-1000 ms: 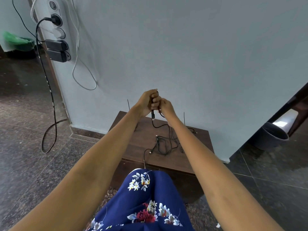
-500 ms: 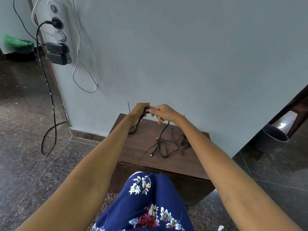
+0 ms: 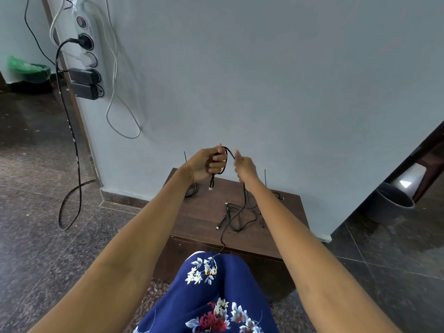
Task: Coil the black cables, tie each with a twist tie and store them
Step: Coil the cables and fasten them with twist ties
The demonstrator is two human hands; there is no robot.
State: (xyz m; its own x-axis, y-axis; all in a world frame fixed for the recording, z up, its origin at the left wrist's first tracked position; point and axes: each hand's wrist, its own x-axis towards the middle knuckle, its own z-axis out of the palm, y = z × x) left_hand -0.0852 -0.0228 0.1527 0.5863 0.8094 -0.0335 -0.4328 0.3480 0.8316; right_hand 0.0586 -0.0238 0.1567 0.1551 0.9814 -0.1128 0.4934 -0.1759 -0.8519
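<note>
no text, label, brand, number or sign can be read anywhere here.

Change over the last second. The left hand [image 3: 207,164] and right hand [image 3: 245,167], first clasped together above the surface [image 3: 192,219], dropped low and have risen again, now slightly apart. A loop of black cable [image 3: 227,157] has formed over the left hand's fingers, its plug [image 3: 211,183] hanging below. The cable's free length now runs from the right hand down across the surface to the person's knee [image 3: 211,272].
</note>
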